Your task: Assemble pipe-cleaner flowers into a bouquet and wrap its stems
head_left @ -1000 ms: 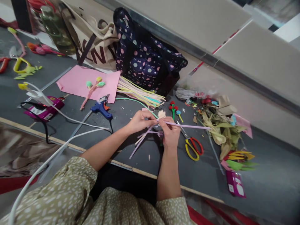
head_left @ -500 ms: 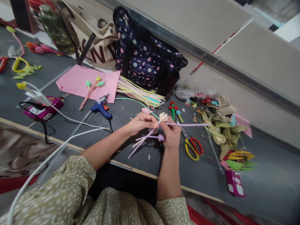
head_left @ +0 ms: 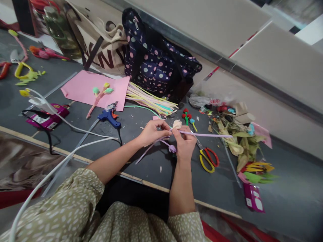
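Note:
My left hand (head_left: 152, 132) and my right hand (head_left: 185, 144) meet over the grey table (head_left: 290, 188), both pinched on a bundle of lilac paper strips (head_left: 202, 135). One long strip runs out to the right past my right hand. Shorter lilac ends hang down to the left below my left hand, and a small purple bud (head_left: 172, 148) sits beside my right thumb. A cream paper flower (head_left: 177, 124) shows just above my fingertips; I cannot tell whether it is attached to the strips.
Yellow-and-red scissors (head_left: 209, 159) lie right of my right hand. A blue glue gun (head_left: 110, 116), a pink sheet (head_left: 83, 86), pale paper strips (head_left: 148, 99), a dotted navy bag (head_left: 156, 64), a heap of leaf scraps (head_left: 239, 141), white cables (head_left: 60, 117) and a magenta box (head_left: 46, 120) surround them.
Both hands have shifted slightly upward and turned the strips. The hanging lilac ends have drawn together and the long strip's free end now reaches a little further right.

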A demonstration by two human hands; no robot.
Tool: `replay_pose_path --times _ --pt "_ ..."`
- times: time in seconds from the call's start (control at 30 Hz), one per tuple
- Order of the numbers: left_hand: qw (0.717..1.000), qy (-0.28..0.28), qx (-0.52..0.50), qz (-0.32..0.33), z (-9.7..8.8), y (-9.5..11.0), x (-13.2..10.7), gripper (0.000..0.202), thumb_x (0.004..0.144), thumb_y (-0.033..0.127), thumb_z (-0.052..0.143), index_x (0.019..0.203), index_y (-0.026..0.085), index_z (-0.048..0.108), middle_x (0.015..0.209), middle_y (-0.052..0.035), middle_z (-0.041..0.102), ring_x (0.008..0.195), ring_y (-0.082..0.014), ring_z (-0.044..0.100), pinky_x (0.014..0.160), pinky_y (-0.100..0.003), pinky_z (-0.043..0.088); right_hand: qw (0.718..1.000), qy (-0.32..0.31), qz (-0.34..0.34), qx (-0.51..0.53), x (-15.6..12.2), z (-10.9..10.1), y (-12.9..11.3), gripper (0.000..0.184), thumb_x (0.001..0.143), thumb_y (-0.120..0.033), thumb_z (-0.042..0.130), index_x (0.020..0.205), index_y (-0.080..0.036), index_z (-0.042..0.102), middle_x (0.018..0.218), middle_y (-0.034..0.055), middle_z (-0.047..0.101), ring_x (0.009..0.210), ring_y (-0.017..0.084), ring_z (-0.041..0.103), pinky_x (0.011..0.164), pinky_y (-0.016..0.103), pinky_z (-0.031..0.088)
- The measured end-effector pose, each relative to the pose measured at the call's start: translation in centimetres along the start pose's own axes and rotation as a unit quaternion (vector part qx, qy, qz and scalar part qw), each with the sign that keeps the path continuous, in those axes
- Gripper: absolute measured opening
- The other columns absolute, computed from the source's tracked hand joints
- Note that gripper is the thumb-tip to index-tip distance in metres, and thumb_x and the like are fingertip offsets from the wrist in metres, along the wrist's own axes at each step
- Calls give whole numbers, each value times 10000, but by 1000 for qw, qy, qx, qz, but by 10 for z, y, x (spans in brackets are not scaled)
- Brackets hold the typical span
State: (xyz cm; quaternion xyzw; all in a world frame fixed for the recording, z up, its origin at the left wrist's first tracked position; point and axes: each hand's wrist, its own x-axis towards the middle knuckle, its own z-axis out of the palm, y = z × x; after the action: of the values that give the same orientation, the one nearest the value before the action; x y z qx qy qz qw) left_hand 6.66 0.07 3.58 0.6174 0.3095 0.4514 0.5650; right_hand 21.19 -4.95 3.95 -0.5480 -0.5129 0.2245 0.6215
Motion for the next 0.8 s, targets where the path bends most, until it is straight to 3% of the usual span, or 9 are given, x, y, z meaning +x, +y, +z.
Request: replay_pose_path --times 0.1,0.23,0.47,0.6,0.8 --pt "991 38 101 81 -1 -1 0 168 747 303 747 682 161 685 688 -16 670 707 -132 567 704 -265 423 1000 -2 -7 -27 0 0 0 141 766 -293 734 707 -187 661 787 -7 603 781 155 592 778 305 457" --pt "990 33 95 96 -3 -1 1 139 758 276 728 681 165 698 683 -21 681 701 -139 582 709 -273 436 1000 -20 1 -16 0 -1 2 119 767 -287 737 737 -184 684 808 -2 602 798 156 594 779 306 463" --pt "995 -26 -86 -33 -4 0 1 253 682 362 797 717 125 714 640 -8 652 602 -99 548 613 -230 420 998 -35 28 53 0 0 3 101 755 -253 751 728 -189 678 793 -15 594 774 141 584 759 292 459" --pt "973 -68 -192 -108 -3 0 1 297 628 365 839 704 110 708 608 -4 631 556 -75 516 565 -208 398 995 -37 25 85 0 2 -2 87 745 -218 756 705 -193 684 771 -22 590 763 137 581 760 287 455" --pt "940 -111 -282 -158 -4 -7 1 284 590 314 873 694 106 710 615 -3 638 573 -67 550 588 -198 402 991 -52 28 116 -1 3 -4 75 731 -201 758 690 -195 695 751 -18 579 760 146 579 776 311 463"
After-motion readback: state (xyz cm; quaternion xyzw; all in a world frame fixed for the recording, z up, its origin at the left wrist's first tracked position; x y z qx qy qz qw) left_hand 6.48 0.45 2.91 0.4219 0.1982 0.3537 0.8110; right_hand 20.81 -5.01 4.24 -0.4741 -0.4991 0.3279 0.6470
